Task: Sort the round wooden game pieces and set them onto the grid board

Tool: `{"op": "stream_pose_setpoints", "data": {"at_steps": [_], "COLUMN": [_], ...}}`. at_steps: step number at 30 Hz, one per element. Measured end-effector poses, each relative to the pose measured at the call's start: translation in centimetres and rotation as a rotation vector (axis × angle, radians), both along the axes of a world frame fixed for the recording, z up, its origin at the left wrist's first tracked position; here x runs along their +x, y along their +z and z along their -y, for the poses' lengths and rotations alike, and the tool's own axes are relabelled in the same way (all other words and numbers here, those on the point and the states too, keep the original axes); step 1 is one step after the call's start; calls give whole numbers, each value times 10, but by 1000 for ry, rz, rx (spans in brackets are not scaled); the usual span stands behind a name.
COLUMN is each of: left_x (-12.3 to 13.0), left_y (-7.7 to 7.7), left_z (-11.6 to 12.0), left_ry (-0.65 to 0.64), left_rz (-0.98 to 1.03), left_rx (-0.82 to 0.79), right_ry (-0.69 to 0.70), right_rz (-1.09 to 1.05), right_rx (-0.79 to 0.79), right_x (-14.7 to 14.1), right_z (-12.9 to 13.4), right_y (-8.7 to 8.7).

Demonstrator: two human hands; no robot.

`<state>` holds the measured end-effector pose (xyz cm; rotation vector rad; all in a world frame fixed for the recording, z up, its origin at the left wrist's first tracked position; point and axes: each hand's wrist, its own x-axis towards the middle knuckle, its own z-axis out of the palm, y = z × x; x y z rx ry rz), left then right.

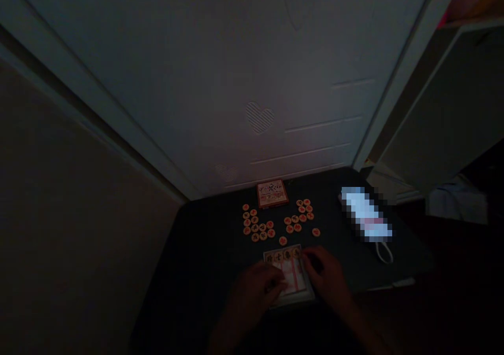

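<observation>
A shallow open box with a pale rim lies near the front of the dark table. Along its far side stands a row of several round Chinese chess pieces, and a white-and-pink sheet fills the middle. My left hand comes over the box's left side, fingers curled above the sheet; whatever they pinch, if anything, is too dark to make out. With bent fingers, my right hand grips the box at its far right corner, beside the last piece in the row.
Loose round pieces lie in two groups beyond the box, with a single piece to the right. A printed box lid rests by the white door. A lit phone with a strap is on the table's right.
</observation>
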<state>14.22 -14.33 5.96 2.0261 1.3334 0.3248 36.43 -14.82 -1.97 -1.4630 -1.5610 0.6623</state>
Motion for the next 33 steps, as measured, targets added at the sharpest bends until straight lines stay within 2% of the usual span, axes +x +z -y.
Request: {"op": "stream_pose_setpoints", "data": {"at_steps": [7,17,26,33], "left_x": [5,10,11,3], "left_y": [2,0,12,3], "left_z": [2,1,13,14], "left_ry": [-88,-185,-160,-172], "left_rz": [-38,-96,-69,-97], "left_rx": [-58,71,73,-9], "right_ry": [-14,-1,-7,5], "right_rz": [19,1,-1,6], "right_rx": [12,19,5,5], "right_x": [0,2,0,1], "right_z": [0,0,1,0], "right_y": [1,-2,1,-1]}}
